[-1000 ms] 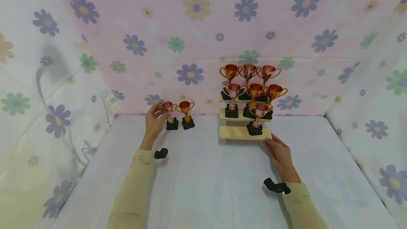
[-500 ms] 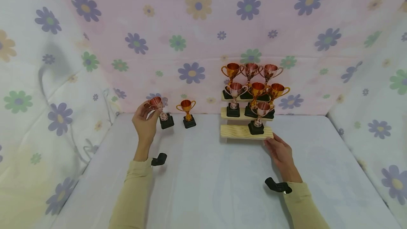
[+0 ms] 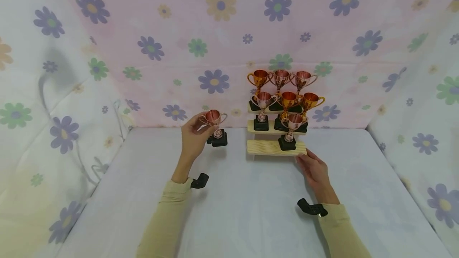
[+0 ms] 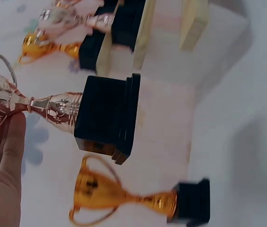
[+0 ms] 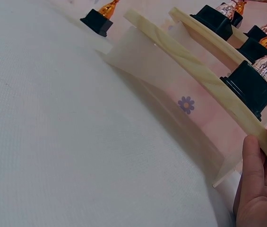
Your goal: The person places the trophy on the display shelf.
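Note:
My left hand (image 3: 201, 126) grips a rose-copper trophy (image 3: 214, 120) by its cup and holds it just above the table, its black base (image 3: 217, 140) tilted. In the left wrist view the same trophy (image 4: 57, 109) lies across the frame, with my fingers (image 4: 3, 156) round the cup. A gold trophy (image 4: 124, 199) stands on the table beyond it; the head view hides it. My right hand (image 3: 305, 158) pinches the front right corner of the wooden stepped stand (image 3: 267, 148). Its fingers (image 5: 255, 184) are at the edge of the lowest step (image 5: 190, 71).
The stand carries several copper and gold trophies (image 3: 287, 100) on three steps against the flowered back wall. One copper trophy (image 3: 291, 127) stands on the lowest step, to the right. White cloth covers the table (image 3: 236, 202), with flowered fabric walls left and right.
My left hand has lifted the copper trophy from beside the gold one and carried it right, toward the stand. My right hand has stayed on the stand's corner.

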Action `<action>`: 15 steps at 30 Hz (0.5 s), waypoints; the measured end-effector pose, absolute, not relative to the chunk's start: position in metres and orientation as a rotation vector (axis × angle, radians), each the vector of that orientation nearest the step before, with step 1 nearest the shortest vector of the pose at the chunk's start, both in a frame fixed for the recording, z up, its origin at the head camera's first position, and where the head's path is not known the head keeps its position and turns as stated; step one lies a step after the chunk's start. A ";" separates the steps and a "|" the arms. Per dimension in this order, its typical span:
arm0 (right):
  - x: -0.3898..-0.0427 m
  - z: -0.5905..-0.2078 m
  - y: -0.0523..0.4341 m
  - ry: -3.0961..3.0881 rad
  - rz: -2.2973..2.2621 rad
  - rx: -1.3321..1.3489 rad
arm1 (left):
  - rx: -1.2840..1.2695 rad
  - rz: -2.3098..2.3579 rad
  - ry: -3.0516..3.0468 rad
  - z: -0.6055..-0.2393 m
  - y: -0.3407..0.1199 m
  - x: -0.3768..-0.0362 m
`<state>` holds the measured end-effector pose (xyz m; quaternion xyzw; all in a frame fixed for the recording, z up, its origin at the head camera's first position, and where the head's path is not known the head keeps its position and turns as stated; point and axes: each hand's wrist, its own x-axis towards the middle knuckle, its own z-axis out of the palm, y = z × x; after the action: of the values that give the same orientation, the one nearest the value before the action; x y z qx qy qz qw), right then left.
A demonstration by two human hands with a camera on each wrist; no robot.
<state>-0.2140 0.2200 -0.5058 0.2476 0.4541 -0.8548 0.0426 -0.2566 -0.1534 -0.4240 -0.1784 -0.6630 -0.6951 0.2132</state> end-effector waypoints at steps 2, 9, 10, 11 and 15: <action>-0.214 -0.505 0.220 1.395 -2.611 0.758 | -0.553 -1.952 -1.862 -0.425 -0.140 -0.257; -0.215 -0.504 0.219 1.404 -2.607 0.765 | -0.661 -1.971 -2.008 -0.431 -0.086 -0.258; -0.214 -0.504 0.219 1.402 -2.609 0.762 | -0.674 -1.979 -2.022 -0.432 -0.079 -0.258; -0.214 -0.504 0.219 1.397 -2.614 0.761 | -0.688 -1.992 -2.032 -0.433 -0.072 -0.257; -0.213 -0.504 0.219 1.387 -2.618 0.747 | -0.741 -2.028 -2.033 -0.439 -0.048 -0.258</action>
<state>-0.2132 0.2192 -0.5036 0.2442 0.4535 -0.8561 0.0433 -0.2584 -0.0475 -0.4393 -0.2488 -0.6829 -0.6812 0.0881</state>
